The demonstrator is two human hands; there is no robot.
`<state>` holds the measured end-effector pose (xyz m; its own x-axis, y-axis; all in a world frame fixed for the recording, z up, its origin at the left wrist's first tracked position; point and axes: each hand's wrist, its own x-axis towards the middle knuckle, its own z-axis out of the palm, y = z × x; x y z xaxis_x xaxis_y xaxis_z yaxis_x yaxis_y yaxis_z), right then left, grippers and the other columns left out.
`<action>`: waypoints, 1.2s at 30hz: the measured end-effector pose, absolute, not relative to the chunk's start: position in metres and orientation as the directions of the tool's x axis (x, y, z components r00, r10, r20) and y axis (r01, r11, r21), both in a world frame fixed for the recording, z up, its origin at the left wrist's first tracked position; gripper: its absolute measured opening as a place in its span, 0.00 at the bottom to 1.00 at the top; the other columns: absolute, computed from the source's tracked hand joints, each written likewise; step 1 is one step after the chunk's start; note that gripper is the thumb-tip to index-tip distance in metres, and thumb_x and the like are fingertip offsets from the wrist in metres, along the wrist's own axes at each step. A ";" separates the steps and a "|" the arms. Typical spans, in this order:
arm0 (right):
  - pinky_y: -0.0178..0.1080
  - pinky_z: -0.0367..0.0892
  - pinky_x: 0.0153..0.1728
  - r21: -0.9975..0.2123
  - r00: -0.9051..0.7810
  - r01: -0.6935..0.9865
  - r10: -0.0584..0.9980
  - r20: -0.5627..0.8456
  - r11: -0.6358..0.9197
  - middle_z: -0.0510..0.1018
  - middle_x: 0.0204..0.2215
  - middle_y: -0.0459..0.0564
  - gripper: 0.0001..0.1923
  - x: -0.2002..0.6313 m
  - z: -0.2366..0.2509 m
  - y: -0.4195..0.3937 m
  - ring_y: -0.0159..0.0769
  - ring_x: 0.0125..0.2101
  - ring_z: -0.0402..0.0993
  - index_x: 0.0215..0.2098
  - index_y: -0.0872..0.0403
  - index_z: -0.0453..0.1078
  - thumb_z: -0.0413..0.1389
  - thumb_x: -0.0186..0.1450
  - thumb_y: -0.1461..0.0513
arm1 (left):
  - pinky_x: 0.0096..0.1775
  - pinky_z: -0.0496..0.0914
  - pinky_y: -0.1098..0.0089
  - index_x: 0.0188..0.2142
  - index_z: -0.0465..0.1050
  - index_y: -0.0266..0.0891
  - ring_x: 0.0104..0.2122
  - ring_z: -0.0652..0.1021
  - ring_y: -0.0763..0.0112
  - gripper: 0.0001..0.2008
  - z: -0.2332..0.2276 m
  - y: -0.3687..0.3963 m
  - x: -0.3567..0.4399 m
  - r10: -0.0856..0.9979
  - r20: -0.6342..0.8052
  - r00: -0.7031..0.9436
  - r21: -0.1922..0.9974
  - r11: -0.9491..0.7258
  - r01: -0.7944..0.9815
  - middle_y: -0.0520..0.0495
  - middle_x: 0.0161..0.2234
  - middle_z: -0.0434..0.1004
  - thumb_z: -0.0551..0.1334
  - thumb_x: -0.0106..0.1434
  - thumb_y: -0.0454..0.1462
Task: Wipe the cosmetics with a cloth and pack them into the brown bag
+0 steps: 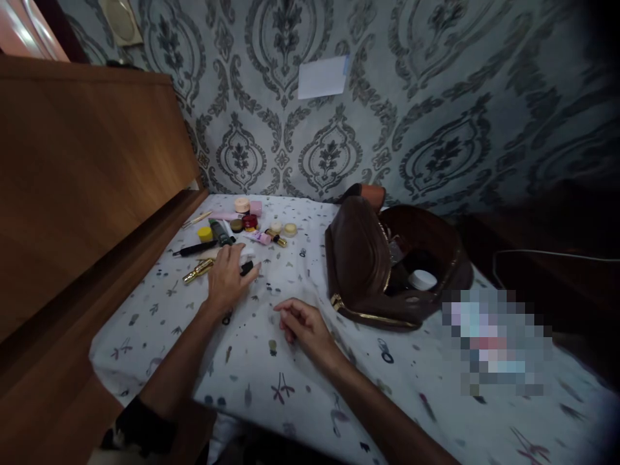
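Note:
My left hand [228, 276] lies palm down on the patterned white sheet [300, 381], fingers over a small black tube [247, 267]. Next to it lie a gold tube [197, 271] and a black pencil [195, 248]. My right hand [301, 326] rests on the sheet with fingers loosely curled and nothing in it. Beyond the left hand sits a cluster of cosmetics: a yellow-capped tube [205, 234], a red jar [250, 221], a pink tube [259, 237] and small cream jars [289, 228]. An open brown bag [361, 265] lies to the right, with a white lid [422, 279] inside.
A wooden headboard [82, 181] runs along the left. Patterned wallpaper with a white paper note [322, 77] rises behind. A blurred patch [494, 342] lies on the sheet at right, and a thin cable [557, 255] crosses the dark area beyond.

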<state>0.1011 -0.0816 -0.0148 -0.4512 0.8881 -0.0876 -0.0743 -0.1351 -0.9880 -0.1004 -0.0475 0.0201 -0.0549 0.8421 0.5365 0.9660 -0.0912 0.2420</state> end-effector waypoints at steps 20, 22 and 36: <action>0.31 0.57 0.20 -0.995 -0.531 -0.007 0.843 -0.084 -0.104 0.67 0.22 0.42 0.19 0.106 -0.014 -0.081 0.24 0.18 0.62 0.35 0.56 0.68 0.55 0.61 0.48 | 0.43 0.68 0.63 0.49 0.67 0.38 0.42 0.77 0.59 0.17 0.015 -0.043 -0.099 0.945 0.298 -0.136 0.478 -0.025 0.878 0.43 0.41 0.78 0.52 0.69 0.47; 0.31 0.56 0.20 -0.995 -0.535 -0.007 0.841 -0.084 -0.104 0.67 0.22 0.41 0.20 0.106 -0.014 -0.081 0.24 0.17 0.62 0.35 0.56 0.68 0.56 0.60 0.47 | 0.40 0.68 0.65 0.48 0.67 0.38 0.40 0.78 0.59 0.17 0.015 -0.042 -0.098 0.961 0.232 -0.149 0.432 0.035 0.901 0.43 0.38 0.79 0.51 0.70 0.47; 0.31 0.57 0.19 -0.994 -0.541 -0.011 0.837 -0.084 -0.107 0.68 0.22 0.42 0.20 0.107 -0.020 -0.079 0.25 0.18 0.62 0.35 0.56 0.70 0.57 0.60 0.47 | 0.40 0.67 0.64 0.57 0.68 0.38 0.44 0.81 0.53 0.25 0.018 -0.037 -0.096 0.968 0.112 -0.223 0.173 0.202 0.964 0.36 0.40 0.82 0.43 0.73 0.48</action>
<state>0.1072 -0.0793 -0.0200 -0.5408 0.8369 -0.0840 -0.0114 -0.1072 -0.9942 -0.0961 -0.0371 0.0182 -0.2226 0.9685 0.1120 0.9641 0.2016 0.1727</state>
